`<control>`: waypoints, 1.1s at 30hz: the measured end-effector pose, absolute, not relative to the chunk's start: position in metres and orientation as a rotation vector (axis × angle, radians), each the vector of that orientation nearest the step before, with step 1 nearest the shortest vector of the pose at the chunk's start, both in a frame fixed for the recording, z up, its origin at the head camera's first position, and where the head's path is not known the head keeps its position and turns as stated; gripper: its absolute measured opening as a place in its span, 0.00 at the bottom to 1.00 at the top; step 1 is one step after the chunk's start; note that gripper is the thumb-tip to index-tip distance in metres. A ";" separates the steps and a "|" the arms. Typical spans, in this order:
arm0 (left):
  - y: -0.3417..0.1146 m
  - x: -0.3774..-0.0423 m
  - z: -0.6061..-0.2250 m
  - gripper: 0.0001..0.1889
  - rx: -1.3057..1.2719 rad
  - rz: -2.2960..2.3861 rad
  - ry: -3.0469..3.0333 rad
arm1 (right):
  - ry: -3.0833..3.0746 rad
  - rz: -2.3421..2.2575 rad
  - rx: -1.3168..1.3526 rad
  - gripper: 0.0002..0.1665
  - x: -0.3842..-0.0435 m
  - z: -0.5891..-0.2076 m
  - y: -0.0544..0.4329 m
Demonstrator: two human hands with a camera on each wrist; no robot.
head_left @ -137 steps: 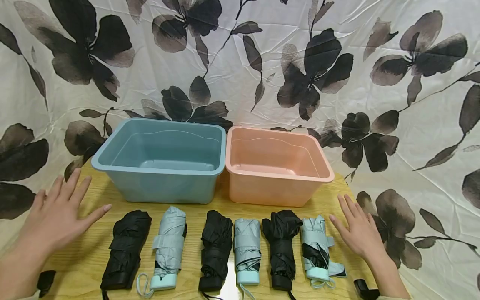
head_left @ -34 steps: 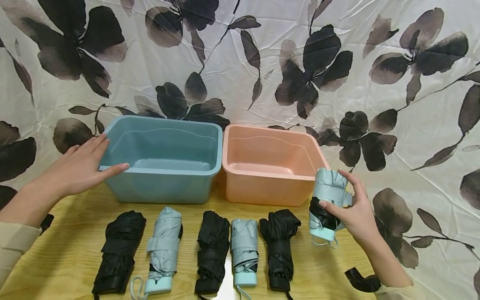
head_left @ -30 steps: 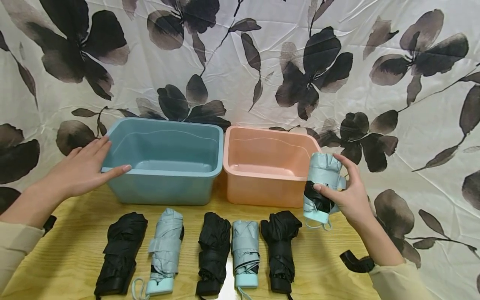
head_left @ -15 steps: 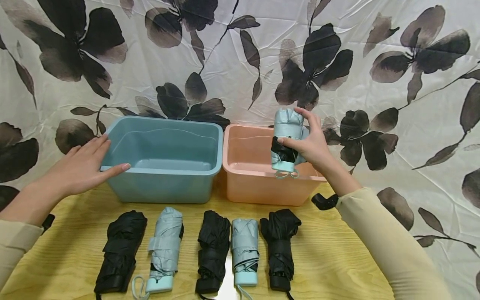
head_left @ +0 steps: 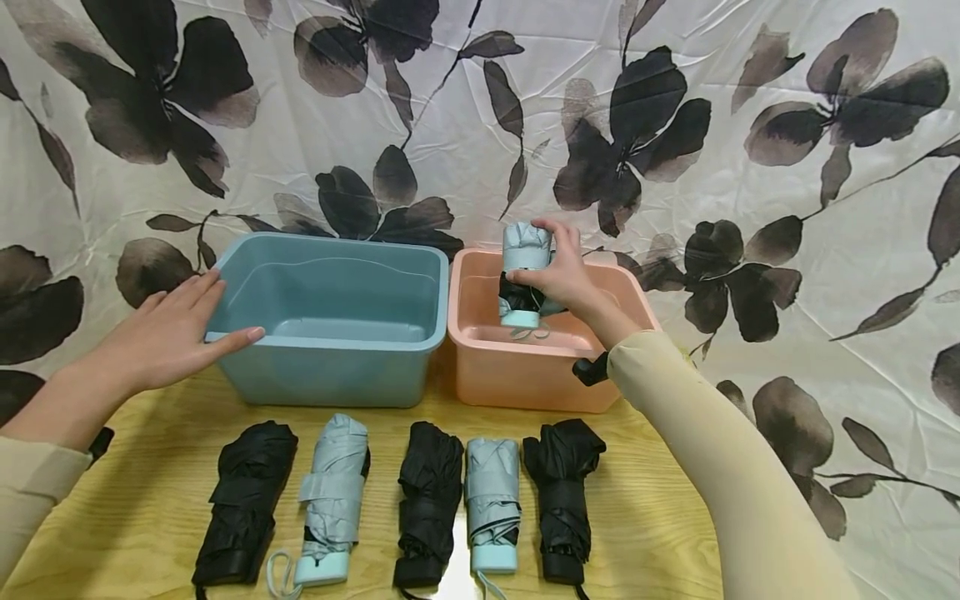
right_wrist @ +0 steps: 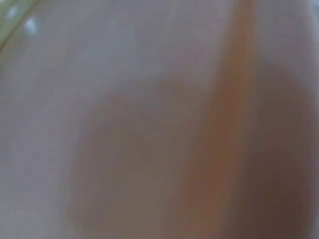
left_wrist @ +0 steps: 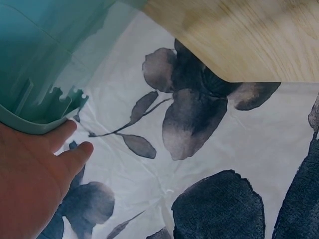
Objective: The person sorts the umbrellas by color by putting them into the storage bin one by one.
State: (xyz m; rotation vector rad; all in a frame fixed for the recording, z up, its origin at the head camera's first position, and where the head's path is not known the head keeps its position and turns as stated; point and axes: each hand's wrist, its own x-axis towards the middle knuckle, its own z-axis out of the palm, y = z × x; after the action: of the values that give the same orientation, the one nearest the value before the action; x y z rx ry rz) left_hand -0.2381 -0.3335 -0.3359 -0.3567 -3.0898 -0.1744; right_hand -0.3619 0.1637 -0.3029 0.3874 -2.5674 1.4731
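In the head view, my right hand [head_left: 564, 271] holds a folded light-blue umbrella [head_left: 527, 250] upright, thumb across its front and fingers behind. The umbrella is over the opening of the pink bin [head_left: 547, 379], its cord loop hanging below the handle end. My left hand [head_left: 168, 333] rests with straight fingers on the left rim of the blue bin [head_left: 330, 371]. The left wrist view shows that hand [left_wrist: 35, 174] against the bin's rim [left_wrist: 37, 127]. The right wrist view is a blur of pinkish surface, with neither hand nor umbrella showing.
Several folded umbrellas lie in a row in front of the bins: black ones [head_left: 246, 504] and light-blue ones [head_left: 333, 500] on the wooden table [head_left: 652, 500]. A floral cloth [head_left: 480, 125] hangs behind the bins. Dark wrist-camera mounts show near both wrists.
My right hand has picked the rightmost light-blue umbrella off the table and carried it up and left, over the pink bin. My left hand has moved onto the blue bin's rim.
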 end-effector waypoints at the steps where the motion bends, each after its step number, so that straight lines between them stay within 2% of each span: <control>1: -0.334 -0.238 -0.336 0.55 -0.356 -0.178 -3.089 | -2.585 1.466 0.387 0.54 -0.364 -0.306 0.161; 6: -0.335 -0.239 -0.338 0.55 -0.353 -0.201 -3.084 | -2.687 1.392 0.406 0.54 -0.371 -0.321 0.149; 21: -0.332 -0.238 -0.336 0.55 -0.355 -0.191 -3.095 | -3.004 1.169 0.689 0.44 -0.368 -0.358 0.136; 28: -0.333 -0.240 -0.336 0.55 -0.366 -0.176 -3.089 | -3.092 1.117 0.715 0.32 -0.370 -0.363 0.133; 33: -0.334 -0.240 -0.337 0.55 -0.359 -0.181 -3.093 | -3.159 1.080 0.781 0.28 -0.373 -0.366 0.132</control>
State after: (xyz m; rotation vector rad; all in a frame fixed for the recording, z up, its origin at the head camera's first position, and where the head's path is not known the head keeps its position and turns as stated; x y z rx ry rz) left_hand -0.2400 -0.3341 -0.3366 -0.3590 -3.0932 -0.1807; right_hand -0.3726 0.1325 -0.3662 0.7809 -3.1590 1.0798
